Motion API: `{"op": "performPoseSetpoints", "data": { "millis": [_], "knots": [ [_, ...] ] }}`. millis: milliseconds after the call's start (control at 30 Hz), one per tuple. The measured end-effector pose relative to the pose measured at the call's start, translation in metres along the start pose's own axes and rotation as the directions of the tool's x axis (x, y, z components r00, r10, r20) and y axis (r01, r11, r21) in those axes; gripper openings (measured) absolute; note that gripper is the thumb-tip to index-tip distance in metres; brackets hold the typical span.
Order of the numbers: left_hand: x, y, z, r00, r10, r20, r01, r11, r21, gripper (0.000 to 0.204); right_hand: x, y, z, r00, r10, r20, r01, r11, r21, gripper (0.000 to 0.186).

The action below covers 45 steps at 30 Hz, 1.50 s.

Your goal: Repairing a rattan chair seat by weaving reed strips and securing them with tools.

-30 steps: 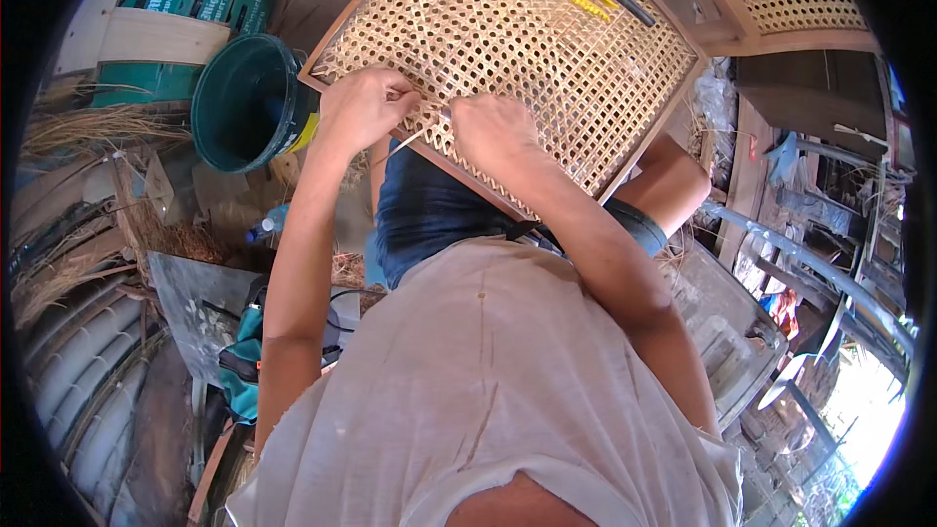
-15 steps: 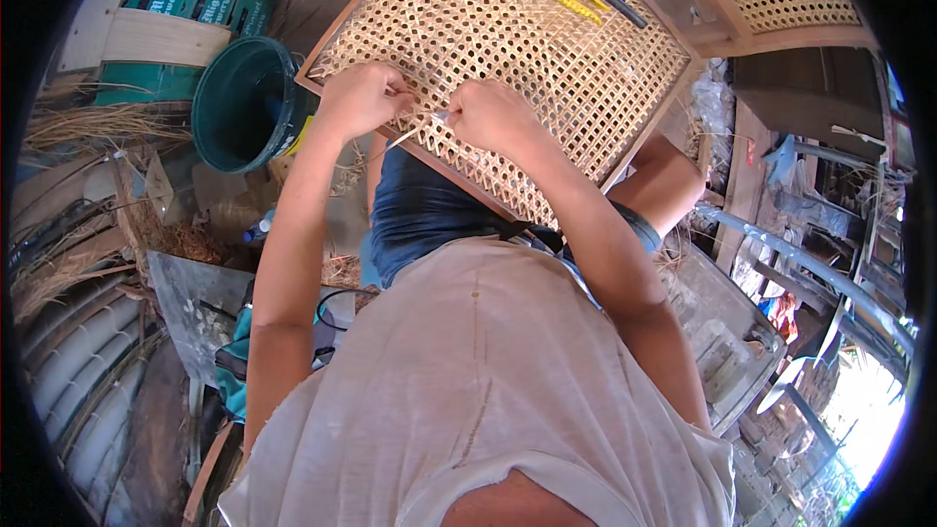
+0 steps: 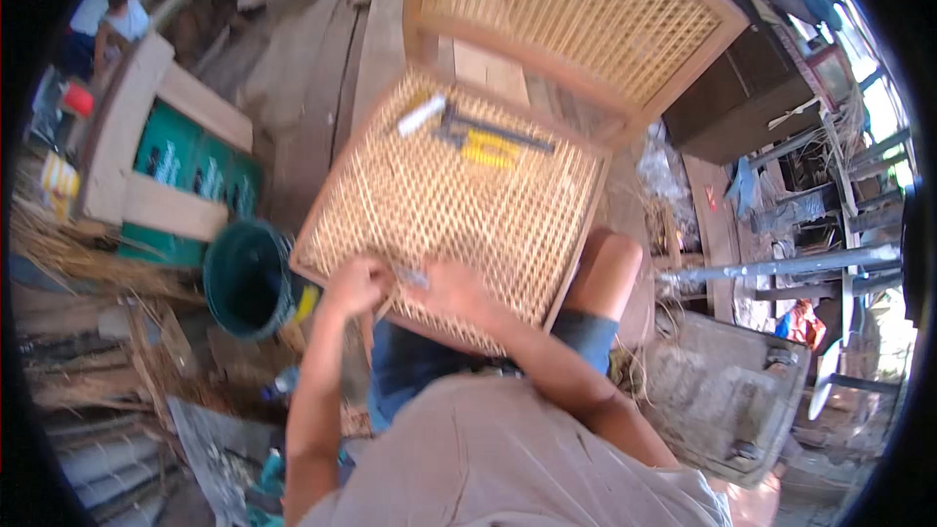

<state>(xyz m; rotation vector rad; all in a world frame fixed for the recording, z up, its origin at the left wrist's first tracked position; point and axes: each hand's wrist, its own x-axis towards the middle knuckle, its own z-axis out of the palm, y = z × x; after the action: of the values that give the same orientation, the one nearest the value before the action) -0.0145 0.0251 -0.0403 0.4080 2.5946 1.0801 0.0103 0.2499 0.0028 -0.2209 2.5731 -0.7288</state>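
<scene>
Across my lap rests a wood-framed chair seat of woven cane [image 3: 459, 205]. At its near left edge my left hand [image 3: 353, 285] is closed, fingertips pinched at the weave; blur hides what is in them. Just to its right, my right hand [image 3: 451, 291] is closed on a small silvery tool [image 3: 413, 278], which points toward the left hand. A pale cane strand [image 3: 385, 308] hangs at the frame's edge beneath the hands. Farther up the cane lie yellow-handled cutters [image 3: 488, 149], a dark hammer [image 3: 517, 137] and a white object [image 3: 422, 114].
A caned backrest [image 3: 576, 20] rises beyond the seat. Left stand a dark green bucket [image 3: 249, 317] and green crates [image 3: 185, 161] framed by pale boards. A grey worn panel [image 3: 717, 390] lies at right. Another person [image 3: 122, 21] is at the far left.
The view has swung upward, bringing the whole backrest and the other person into sight. Both hands stay close together at the seat's near left edge. The picture is now blurred.
</scene>
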Motion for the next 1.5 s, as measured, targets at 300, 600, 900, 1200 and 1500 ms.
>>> {"op": "performPoseSetpoints", "data": {
  "millis": [300, 600, 900, 1200, 1500],
  "knots": [
    [0.002, 0.080, -0.033, 0.903, -0.414, 0.112, 0.349, 0.861, 0.371, 0.065, -0.025, 0.020, -0.021, 0.994, -0.106, -0.020, 0.102, 0.986, -0.130, 0.020],
    [-0.007, 0.094, -0.021, 0.926, -0.378, -0.017, 0.373, 0.903, 0.215, 0.055, -0.038, 0.074, -0.038, 0.966, -0.253, -0.063, 0.236, 0.745, 0.623, 0.039],
    [-0.009, 0.077, 0.006, 0.877, -0.464, -0.122, 0.474, 0.796, 0.375, 0.041, -0.031, 0.037, -0.027, 0.910, -0.414, -0.006, 0.369, 0.805, 0.464, 0.033],
    [-0.021, 0.055, 0.019, 0.923, -0.271, -0.275, 0.353, 0.881, 0.316, 0.018, -0.005, 0.184, -0.081, 0.915, -0.035, -0.402, 0.269, 0.797, 0.541, 0.017],
    [-0.028, 0.048, 0.063, 0.859, -0.031, -0.512, 0.191, 0.945, 0.264, 0.006, -0.024, 0.213, -0.134, 0.908, -0.125, -0.400, 0.019, 0.966, -0.259, 0.020]
  ]
}}
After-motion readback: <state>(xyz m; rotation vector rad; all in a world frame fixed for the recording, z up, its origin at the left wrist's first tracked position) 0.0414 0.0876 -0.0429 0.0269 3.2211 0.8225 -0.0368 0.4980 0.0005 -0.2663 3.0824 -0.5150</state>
